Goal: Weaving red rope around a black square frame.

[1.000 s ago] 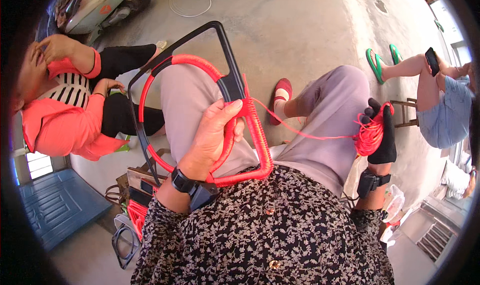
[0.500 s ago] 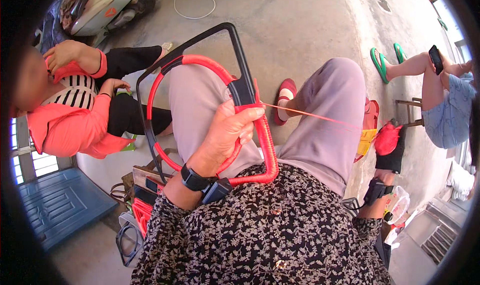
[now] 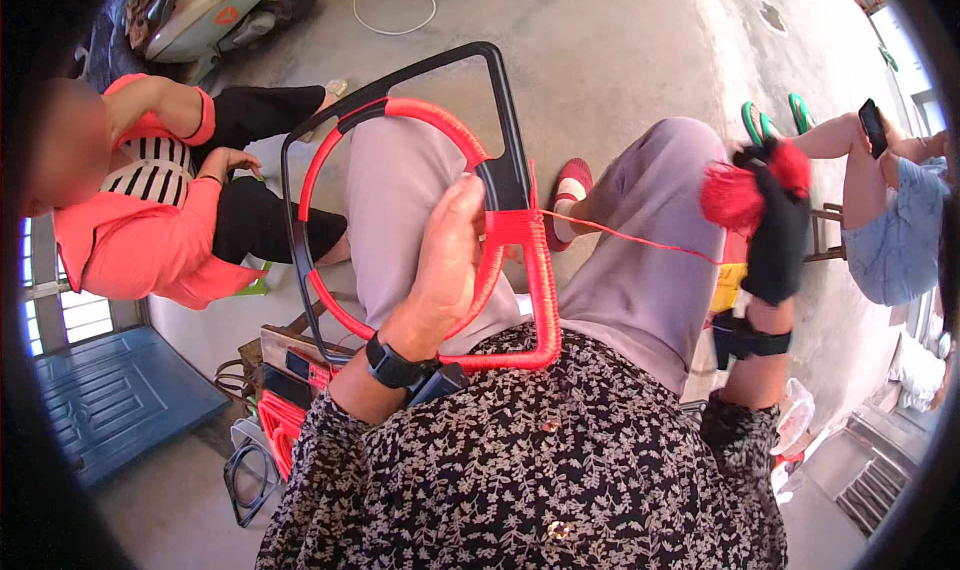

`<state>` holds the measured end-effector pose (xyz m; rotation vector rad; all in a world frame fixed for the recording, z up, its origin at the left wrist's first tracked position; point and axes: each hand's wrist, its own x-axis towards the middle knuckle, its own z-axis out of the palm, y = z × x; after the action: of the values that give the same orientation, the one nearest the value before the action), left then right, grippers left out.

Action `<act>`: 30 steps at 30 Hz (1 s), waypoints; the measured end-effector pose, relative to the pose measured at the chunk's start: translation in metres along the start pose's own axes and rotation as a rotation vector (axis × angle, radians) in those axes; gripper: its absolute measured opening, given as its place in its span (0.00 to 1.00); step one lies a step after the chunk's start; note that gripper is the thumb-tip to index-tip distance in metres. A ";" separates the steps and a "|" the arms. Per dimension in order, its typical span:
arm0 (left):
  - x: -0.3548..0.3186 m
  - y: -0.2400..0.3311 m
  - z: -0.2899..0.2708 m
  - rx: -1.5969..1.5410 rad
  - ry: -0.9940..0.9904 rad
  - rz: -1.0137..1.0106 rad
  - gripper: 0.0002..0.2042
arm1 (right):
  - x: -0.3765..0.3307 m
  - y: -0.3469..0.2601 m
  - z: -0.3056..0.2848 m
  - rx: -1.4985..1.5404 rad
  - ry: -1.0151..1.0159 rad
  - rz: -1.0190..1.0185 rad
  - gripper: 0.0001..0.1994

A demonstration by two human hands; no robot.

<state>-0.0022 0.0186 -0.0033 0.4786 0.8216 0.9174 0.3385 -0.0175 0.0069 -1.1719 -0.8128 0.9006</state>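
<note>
A black frame (image 3: 505, 120), rounded at the corners and with a ring inside, leans on my lap and left thigh. Red cord wrapping (image 3: 542, 305) covers much of the ring and the lower right bars. My left hand (image 3: 445, 255) grips the frame beside the wrapped junction, thumb laid along it and fingers partly hidden behind. From that junction a thin red cord (image 3: 630, 240) runs slack across to the right. My right hand (image 3: 780, 235), in a black glove and blurred by motion, is closed on a bundle of red cord (image 3: 733, 196) above my right knee.
On the left sits a person in a coral jacket (image 3: 150, 255); at far right another person holds a phone (image 3: 873, 128). Beside my left hip, a low stand (image 3: 285, 348) carries phones and red cord. A similar dark frame (image 3: 250, 485) lies below. A scooter (image 3: 215, 15) stands far left.
My right hand has come up and inward with the red bundle, and the cord has gone from taut to slack. My left thumb has shifted upward off the junction; the frame moved slightly right.
</note>
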 end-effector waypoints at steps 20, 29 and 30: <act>0.002 -0.012 -0.017 0.000 0.256 0.170 0.10 | -0.014 0.042 0.162 -0.176 -0.885 0.412 0.14; 0.002 -0.007 -0.008 -0.187 0.092 -0.061 0.14 | -0.005 0.064 0.127 -0.192 -0.544 0.249 0.15; 0.000 -0.005 -0.007 -0.181 0.120 -0.068 0.14 | -0.002 0.067 0.116 -0.029 -0.321 0.325 0.15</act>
<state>-0.0053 0.0166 -0.0110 0.2387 0.8492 0.9537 0.2238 0.0371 -0.0350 -1.2216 -0.9079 1.3746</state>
